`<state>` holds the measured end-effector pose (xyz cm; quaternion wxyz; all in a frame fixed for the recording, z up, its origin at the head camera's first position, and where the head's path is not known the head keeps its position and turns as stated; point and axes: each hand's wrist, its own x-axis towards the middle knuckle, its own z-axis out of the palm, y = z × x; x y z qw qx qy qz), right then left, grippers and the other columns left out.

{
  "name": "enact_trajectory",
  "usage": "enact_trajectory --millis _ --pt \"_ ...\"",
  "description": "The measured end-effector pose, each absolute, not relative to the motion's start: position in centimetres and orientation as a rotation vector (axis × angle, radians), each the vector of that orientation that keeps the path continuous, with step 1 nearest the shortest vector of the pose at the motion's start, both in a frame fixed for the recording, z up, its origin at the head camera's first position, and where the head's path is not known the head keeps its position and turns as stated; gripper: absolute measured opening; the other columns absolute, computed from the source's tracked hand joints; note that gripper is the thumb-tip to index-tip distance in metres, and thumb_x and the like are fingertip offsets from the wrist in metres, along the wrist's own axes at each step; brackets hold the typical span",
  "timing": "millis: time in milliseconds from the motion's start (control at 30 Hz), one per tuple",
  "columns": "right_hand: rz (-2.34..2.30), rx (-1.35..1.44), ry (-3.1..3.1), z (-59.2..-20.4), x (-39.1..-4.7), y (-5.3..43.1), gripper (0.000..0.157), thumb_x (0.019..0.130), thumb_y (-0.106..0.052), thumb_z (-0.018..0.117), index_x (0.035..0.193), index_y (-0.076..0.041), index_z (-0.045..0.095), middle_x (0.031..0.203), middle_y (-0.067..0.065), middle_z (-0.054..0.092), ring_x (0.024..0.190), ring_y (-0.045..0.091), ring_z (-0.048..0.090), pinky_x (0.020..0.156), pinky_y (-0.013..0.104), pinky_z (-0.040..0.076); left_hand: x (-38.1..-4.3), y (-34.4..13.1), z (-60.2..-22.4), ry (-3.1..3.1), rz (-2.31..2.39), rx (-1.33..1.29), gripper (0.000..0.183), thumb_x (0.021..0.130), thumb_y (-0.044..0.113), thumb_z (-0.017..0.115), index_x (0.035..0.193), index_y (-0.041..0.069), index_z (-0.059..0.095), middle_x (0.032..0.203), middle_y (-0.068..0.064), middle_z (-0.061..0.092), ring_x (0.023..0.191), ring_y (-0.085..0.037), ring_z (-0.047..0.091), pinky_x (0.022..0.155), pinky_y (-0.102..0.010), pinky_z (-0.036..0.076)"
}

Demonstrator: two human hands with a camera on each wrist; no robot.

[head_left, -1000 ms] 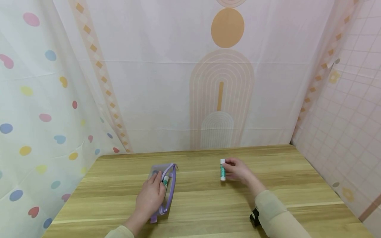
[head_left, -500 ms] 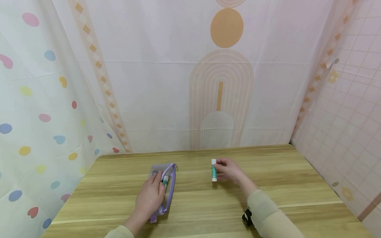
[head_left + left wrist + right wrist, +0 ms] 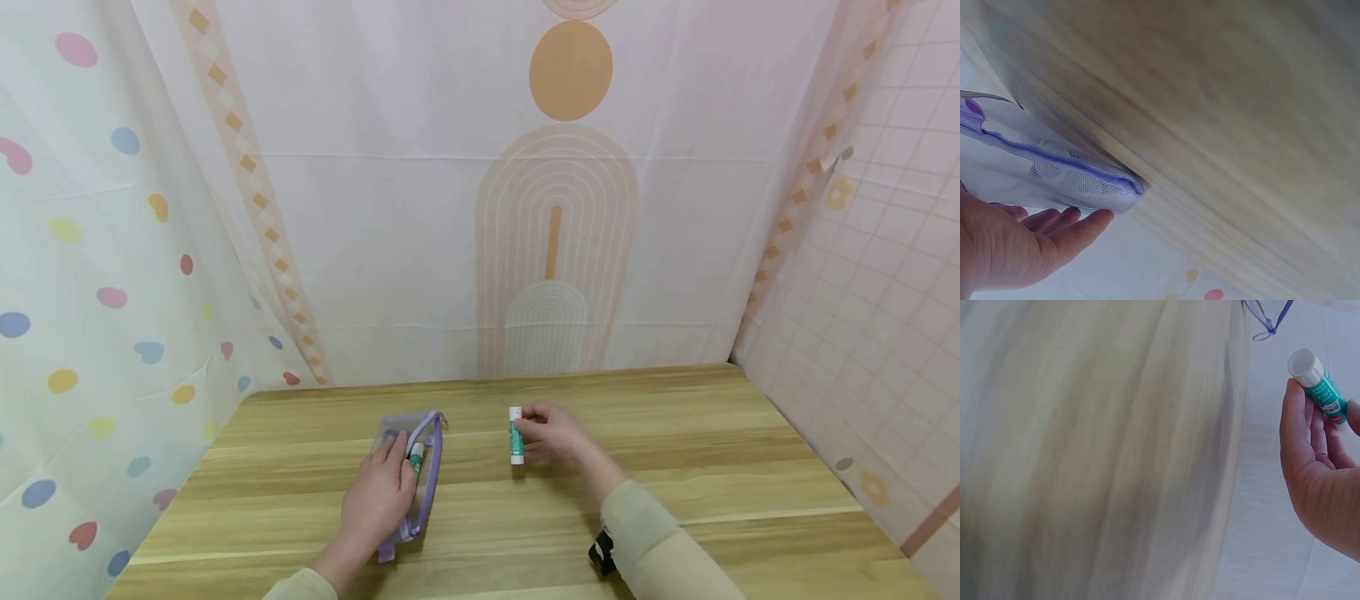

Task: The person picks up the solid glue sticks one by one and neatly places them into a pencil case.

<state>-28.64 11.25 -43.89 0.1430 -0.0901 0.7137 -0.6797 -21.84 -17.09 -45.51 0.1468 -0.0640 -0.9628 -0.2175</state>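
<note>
A see-through mesh pencil case [image 3: 424, 500] with a purple zip lies on the table, its zip undone. Inside it shows a green glue stick with a white end [image 3: 417, 455]. My left hand [image 3: 378, 496] holds the case by its left side, fingers along the mesh and thumb at the opening. The left wrist view shows these fingers [image 3: 1079, 234] against the mesh; the thumb is hidden there. Right of the case, my right hand [image 3: 558, 432] pinches another glue stick [image 3: 516, 436], green with white ends, upright between thumb and fingers. Its label faces the right wrist camera [image 3: 1325, 394].
The wooden table [image 3: 675, 433] reaches back to a patterned curtain [image 3: 405, 250]. A dotted curtain [image 3: 112, 333] hangs at the left and a checked one [image 3: 885, 333] at the right. A black strap piece [image 3: 602, 553] shows beneath the right sleeve.
My right hand has moved left with the glue stick, closer to the pencil case, and slightly nearer to me. The left hand and the case have stayed in place.
</note>
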Motion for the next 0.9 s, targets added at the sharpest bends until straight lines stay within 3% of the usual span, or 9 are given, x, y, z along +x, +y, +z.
enact_trajectory --millis 467,900 --pt "-1.884 -0.270 2.066 -43.9 -28.3 8.1 0.034 0.100 -0.010 0.057 0.124 0.013 0.052 0.104 0.015 0.059 0.089 0.023 0.062 0.079 0.045 0.059 -21.9 -17.1 -45.6 -2.766 -0.616 -0.199 0.048 0.101 0.018 0.041 0.143 -0.004 0.048 0.139 -0.030 0.051 0.121 -0.054 0.051 0.092 -0.063 0.047" --pt "-1.858 -0.239 2.051 -44.4 -28.0 5.0 0.031 0.098 -0.009 0.060 0.121 0.010 0.055 0.098 0.013 0.059 0.083 0.023 0.063 0.072 0.038 0.060 -21.9 -17.1 -45.6 -2.773 -0.615 -0.190 0.048 0.101 0.018 0.041 0.143 -0.004 0.048 0.139 -0.030 0.050 0.121 -0.053 0.051 0.092 -0.062 0.047"
